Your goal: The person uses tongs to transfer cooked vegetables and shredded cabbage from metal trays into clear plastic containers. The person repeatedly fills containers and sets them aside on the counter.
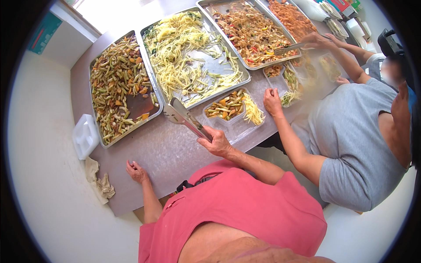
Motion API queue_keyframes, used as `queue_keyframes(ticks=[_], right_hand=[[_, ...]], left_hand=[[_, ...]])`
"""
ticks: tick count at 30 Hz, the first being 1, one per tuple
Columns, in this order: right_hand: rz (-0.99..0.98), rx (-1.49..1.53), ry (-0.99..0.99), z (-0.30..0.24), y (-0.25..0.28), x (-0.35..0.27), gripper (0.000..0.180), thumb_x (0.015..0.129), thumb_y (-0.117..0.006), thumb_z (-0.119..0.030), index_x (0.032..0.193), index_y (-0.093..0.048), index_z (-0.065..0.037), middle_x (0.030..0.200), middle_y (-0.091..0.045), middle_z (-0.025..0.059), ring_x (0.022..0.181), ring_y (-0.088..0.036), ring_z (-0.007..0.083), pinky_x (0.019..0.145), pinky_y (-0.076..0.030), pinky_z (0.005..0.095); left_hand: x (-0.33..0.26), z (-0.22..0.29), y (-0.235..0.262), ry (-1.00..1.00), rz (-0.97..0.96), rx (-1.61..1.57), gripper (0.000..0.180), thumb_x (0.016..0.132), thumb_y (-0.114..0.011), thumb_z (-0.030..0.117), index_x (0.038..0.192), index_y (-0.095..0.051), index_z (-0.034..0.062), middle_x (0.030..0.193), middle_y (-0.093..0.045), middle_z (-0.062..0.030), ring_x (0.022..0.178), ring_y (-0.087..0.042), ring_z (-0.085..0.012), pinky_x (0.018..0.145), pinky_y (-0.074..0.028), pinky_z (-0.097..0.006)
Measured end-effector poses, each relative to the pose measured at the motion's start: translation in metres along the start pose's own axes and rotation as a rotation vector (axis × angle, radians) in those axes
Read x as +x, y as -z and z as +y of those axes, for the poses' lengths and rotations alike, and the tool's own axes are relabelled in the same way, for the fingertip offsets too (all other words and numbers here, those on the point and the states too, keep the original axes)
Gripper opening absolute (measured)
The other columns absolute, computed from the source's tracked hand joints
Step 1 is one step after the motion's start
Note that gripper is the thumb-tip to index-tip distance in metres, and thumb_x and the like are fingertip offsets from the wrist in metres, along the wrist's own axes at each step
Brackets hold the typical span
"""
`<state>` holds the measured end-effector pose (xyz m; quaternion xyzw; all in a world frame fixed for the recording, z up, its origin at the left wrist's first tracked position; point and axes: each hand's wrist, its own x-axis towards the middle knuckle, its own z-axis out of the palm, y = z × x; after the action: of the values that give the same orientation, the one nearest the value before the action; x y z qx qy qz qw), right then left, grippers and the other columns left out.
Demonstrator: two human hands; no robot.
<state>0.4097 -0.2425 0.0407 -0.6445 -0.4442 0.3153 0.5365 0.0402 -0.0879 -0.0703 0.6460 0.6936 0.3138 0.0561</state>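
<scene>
My right hand (214, 141) is closed around the handle of metal serving tongs (186, 117). Their wide heads hang over the table between two trays of food. Just beyond that hand sits a clear plastic meal container (239, 133), with cut beans and orange chunks (227, 105) in one compartment and pale yellow shreds (253, 111) in another. My left hand (138, 172) rests near the table's front edge, fingers loosely bent and apart, holding nothing. Ahead stand a metal tray of bean pieces (158, 107) and a metal tray of yellow shreds with greens (201, 59).
Farther right are a tray of mixed sliced food (245, 26) and a tray of orange-brown food (293, 19). A co-worker in a grey shirt (355, 136) holds tongs (289, 48) over containers. A white lidded box (85, 136) and a crumpled cloth (103, 184) lie left.
</scene>
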Motion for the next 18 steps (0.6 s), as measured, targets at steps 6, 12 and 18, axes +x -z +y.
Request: queue_keyframes(ticks=[6,12,18], right_hand=[[-0.023,-0.020,0.006,0.003,0.004,0.001,0.028,0.079,-0.069,-0.021,0.088,-0.053,0.000,0.066,-0.051,0.0147,0.058,-0.052,0.0267,0.056,-0.043,0.0379],[-0.014,-0.033,0.000,0.004,0.011,0.003,0.029,0.079,-0.069,-0.021,0.093,-0.054,0.000,0.072,-0.054,0.0167,0.063,-0.055,0.0288,0.059,-0.044,0.0385],[-0.055,-0.044,-0.022,0.002,0.015,0.006,0.029,0.078,-0.069,-0.021,0.093,-0.054,-0.001,0.069,-0.054,0.0155,0.060,-0.055,0.0280,0.058,-0.044,0.0382]], left_hand=[[0.000,-0.003,-0.001,0.008,0.021,-0.025,0.035,0.090,-0.057,0.018,0.123,-0.055,0.0054,0.088,-0.053,-0.0071,0.072,-0.052,-0.0188,0.067,-0.045,-0.033],[-0.002,0.003,-0.005,0.048,0.013,-0.049,0.033,0.089,-0.058,0.018,0.120,-0.056,0.0048,0.089,-0.055,-0.0086,0.077,-0.054,-0.0208,0.070,-0.045,-0.034],[-0.001,-0.012,-0.006,-0.026,0.009,0.023,0.033,0.089,-0.058,0.017,0.120,-0.055,0.0034,0.092,-0.056,-0.0095,0.079,-0.055,-0.0217,0.071,-0.046,-0.036]])
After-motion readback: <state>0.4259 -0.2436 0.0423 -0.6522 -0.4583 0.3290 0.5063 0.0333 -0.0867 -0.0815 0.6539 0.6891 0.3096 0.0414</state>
